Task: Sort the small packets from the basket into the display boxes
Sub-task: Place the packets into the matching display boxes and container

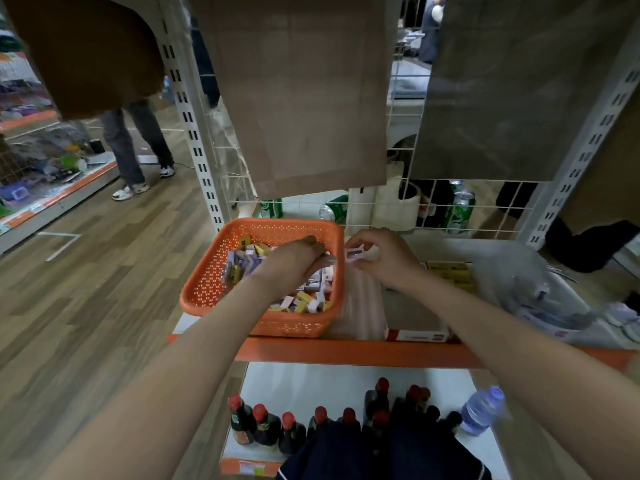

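Orange-edged shelf (346, 351) bears a perforated orange plastic basket (207, 282) at its left end. Left hand (294, 261) reaches inside, grasp unclear; right hand (388, 261) pinches a pink packet (355, 254) beside the rim.

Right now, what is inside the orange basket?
Inside the orange basket lie many small packets, purple, pink and yellow, loosely piled. The left hand reaches in and covers the middle of the pile; what its fingers hold cannot be seen.

sauce bottles (266, 427) lower shelf | water bottle (481, 408) | green cans (462, 207)
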Available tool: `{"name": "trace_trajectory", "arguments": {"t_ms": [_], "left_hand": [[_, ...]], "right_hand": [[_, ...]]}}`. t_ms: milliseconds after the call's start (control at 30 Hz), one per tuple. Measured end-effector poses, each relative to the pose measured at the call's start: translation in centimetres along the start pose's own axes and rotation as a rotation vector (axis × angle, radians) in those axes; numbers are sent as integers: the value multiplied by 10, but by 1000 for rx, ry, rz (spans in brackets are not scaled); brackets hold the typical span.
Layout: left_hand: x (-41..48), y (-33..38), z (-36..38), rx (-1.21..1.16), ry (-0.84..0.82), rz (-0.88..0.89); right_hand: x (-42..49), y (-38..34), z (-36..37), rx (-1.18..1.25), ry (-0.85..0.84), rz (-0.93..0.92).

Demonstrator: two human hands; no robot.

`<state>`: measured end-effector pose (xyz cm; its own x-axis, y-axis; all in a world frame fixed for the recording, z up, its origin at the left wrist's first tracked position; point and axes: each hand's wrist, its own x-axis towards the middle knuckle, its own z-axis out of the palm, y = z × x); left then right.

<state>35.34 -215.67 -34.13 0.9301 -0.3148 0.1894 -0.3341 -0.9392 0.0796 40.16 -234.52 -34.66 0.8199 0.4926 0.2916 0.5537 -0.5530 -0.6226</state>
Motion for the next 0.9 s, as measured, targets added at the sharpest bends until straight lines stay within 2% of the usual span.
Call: {"name": "trace_trajectory", "arguments": {"t_ms": [233, 367, 467, 667, 767, 900], "left_hand": [[37, 67, 4, -24, -14, 76], [56, 110, 13, -5, 7, 113], [68, 136, 21, -39, -2, 140], [87, 163, 31, -108, -2, 168], [92, 167, 33, -126, -6, 169], [94, 171, 34, -162, -4, 157]], "right_hand": [[-45, 52, -79, -117, 86, 117], [-79, 98, -127, -290, 158, 164], [-103, 132, -158, -381, 191, 292], [-127, 175, -179, -338, 165, 472], [-124, 176, -175, -324, 149, 459], [-111, 142, -154, -92, 143, 272]]}}
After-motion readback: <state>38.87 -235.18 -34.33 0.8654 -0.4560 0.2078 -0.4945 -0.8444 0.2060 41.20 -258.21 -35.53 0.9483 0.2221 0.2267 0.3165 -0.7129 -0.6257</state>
